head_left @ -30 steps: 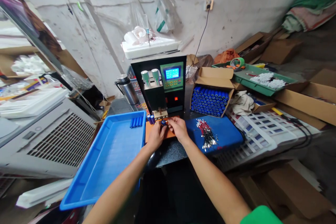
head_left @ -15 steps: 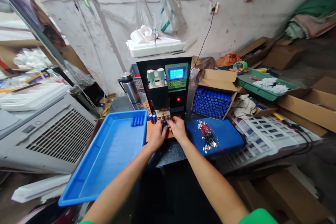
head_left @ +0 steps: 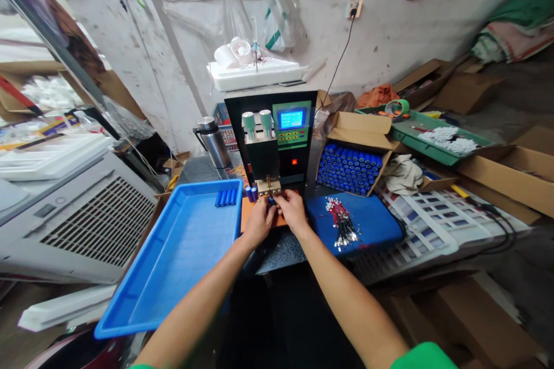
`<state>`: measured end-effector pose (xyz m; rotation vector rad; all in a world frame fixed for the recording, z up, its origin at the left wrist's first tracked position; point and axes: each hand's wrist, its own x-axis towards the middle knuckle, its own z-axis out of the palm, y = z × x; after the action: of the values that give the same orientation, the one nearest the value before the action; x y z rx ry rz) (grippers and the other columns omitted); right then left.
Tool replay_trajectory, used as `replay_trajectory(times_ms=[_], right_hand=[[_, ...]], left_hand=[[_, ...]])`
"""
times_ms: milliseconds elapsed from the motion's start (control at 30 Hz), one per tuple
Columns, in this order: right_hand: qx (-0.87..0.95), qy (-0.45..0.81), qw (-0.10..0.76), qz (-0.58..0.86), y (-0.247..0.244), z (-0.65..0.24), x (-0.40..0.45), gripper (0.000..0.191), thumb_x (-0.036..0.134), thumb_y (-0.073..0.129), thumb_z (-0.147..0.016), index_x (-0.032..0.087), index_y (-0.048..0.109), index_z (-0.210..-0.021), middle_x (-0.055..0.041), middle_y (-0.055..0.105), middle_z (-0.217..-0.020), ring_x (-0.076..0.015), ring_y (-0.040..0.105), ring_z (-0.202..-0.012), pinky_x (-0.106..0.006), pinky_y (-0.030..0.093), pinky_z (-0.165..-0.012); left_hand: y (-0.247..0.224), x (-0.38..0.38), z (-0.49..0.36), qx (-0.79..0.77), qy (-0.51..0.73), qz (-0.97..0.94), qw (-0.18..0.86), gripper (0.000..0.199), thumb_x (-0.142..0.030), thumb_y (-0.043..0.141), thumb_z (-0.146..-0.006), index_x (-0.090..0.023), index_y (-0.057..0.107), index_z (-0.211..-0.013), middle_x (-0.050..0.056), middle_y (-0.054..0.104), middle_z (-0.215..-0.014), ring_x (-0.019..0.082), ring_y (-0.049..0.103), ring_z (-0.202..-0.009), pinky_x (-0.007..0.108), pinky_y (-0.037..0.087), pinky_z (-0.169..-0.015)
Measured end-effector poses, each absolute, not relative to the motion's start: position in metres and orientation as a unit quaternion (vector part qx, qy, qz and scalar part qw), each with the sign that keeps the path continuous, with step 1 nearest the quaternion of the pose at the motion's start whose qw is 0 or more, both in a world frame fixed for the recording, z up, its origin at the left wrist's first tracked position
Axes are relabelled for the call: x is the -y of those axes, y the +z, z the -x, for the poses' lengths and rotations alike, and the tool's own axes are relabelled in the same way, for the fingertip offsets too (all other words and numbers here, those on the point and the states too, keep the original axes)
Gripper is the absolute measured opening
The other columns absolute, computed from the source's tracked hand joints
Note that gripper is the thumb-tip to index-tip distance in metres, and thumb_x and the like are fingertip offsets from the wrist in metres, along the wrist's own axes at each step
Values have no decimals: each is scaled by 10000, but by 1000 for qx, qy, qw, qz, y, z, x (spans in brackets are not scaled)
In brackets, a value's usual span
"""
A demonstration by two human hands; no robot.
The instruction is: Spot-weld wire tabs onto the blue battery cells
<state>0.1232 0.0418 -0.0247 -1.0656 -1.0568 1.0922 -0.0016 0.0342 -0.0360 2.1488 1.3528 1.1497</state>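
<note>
A blue cylindrical battery cell stands under the electrode pins of a black spot welder. My left hand is closed around the cell's left side. From the right, my right hand pinches at the cell's top edge; whatever lies between its fingertips is too small to make out. Two more blue cells stand upright just left of the pins, on an orange board. The welder's screen is lit.
Left is a blue tray with several cells in its far corner. To the right, wire leads lie on a blue pad, before a carton of blue cells. A steel jug stands behind the tray.
Both hands stay at the cell under the pins, with hardly any shift of the fingers. The view has tilted very slightly.
</note>
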Motion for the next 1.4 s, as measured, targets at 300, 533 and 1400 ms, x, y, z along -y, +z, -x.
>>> replay_trajectory(times_ms=[300, 533, 1400], right_hand=[[462, 466, 601, 456, -26, -122, -43, 243, 444, 627, -729, 205, 599, -695, 19, 605, -630, -130, 504, -520, -222, 380, -455], [465, 456, 601, 463, -21, -122, -41, 244, 436, 616, -731, 202, 578, -673, 26, 576, -617, -122, 476, -525, -218, 371, -464], [532, 387, 561, 502, -23, -136, -26, 277, 436, 555, -852, 191, 633, -749, -18, 649, -689, -174, 592, -633, -276, 465, -596]], left_hand=[[-34, -34, 2, -478, 404, -758, 184, 104, -239, 457, -919, -179, 505, -989, 57, 593, -885, 198, 571, -800, 347, 466, -748], [-32, -34, 1, -479, 406, -756, 187, 74, -251, 453, -917, -189, 489, -937, 49, 589, -866, 194, 563, -785, 343, 459, -737], [-29, -34, 3, -494, 401, -748, 188, 85, -263, 503, -892, -184, 533, -900, 35, 607, -823, 179, 568, -744, 319, 468, -707]])
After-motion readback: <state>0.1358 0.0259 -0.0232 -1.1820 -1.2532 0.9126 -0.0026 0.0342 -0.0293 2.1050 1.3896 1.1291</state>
